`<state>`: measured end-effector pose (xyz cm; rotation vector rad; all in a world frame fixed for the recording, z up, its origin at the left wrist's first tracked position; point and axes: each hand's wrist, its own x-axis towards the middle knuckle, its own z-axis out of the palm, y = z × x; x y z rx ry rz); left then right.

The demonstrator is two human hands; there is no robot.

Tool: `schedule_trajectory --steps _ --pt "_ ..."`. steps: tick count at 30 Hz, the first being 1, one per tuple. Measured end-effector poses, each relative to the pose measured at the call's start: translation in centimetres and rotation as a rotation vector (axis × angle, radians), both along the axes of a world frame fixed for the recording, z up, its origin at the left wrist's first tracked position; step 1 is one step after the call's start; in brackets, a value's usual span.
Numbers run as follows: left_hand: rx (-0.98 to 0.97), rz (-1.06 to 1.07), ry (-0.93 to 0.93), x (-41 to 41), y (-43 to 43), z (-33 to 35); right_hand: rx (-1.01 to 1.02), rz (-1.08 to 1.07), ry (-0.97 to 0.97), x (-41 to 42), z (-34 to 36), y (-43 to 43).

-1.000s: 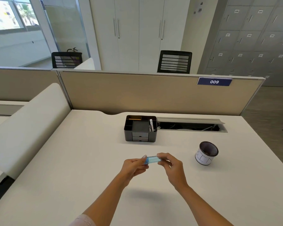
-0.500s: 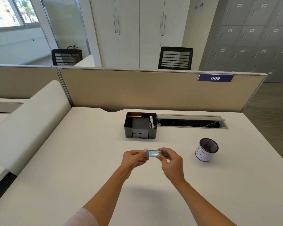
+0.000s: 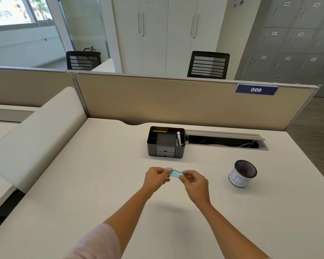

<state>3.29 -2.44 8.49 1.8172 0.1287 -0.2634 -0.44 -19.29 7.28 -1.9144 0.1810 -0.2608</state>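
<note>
Item: small translucent blue piece (image 3: 176,173), flat and oblong, lying roughly level. What it is cannot be told. It is held between both hands on the near side of the black desk organizer (image 3: 166,144), slightly right of the organizer's middle and apart from it.

Left hand (image 3: 155,177): pinches the left end of the blue piece between thumb and curled fingers. A pale pink sleeve (image 3: 99,242) shows on this arm, far nearer the camera than the organizer.

Right hand (image 3: 195,183): pinches the right end of the blue piece, fingers curled in, thumb on the near side.

Black desk organizer: stands upright on the white table (image 3: 82,184), with open compartments on top and two small drawers in its front. A yellow pencil (image 3: 159,131) lies in its rear left compartment; a white object (image 3: 178,138) stands in its right compartment.

Mesh cup (image 3: 242,173): black mesh with a white paper band, tilted, to the right of the organizer and nearer the camera, well apart from it.

Cable tray (image 3: 224,141): open slot in the table, starting just beside the organizer's right wall.

Partition (image 3: 176,101): beige panel behind the organizer, bearing a blue plate marked 009 (image 3: 256,89) up and to the right of the organizer.
</note>
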Motion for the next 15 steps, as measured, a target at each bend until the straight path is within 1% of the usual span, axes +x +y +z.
schedule_trajectory --steps 3,5,8,10,11,15 --pt "0.131 -0.076 -0.083 0.4 -0.2 -0.8 0.014 -0.03 0.046 2.1 0.6 0.0" --pt "0.281 -0.167 -0.055 0.4 0.2 -2.2 -0.023 -0.052 0.066 3.8 1.1 -0.3" --pt "0.636 -0.364 -0.052 0.4 1.7 -5.0 -0.146 -0.03 0.118 6.8 2.0 -0.7" --pt "0.824 -0.463 -0.06 0.6 2.8 -6.5 -0.218 -0.021 0.137 9.0 2.7 -0.7" --pt "0.875 -0.496 -0.054 0.7 3.3 -7.1 -0.244 -0.023 0.143 10.1 2.9 -0.6" --pt "0.98 -0.574 -0.027 1.3 4.3 -8.7 -0.358 -0.032 0.142 14.2 3.7 0.3"
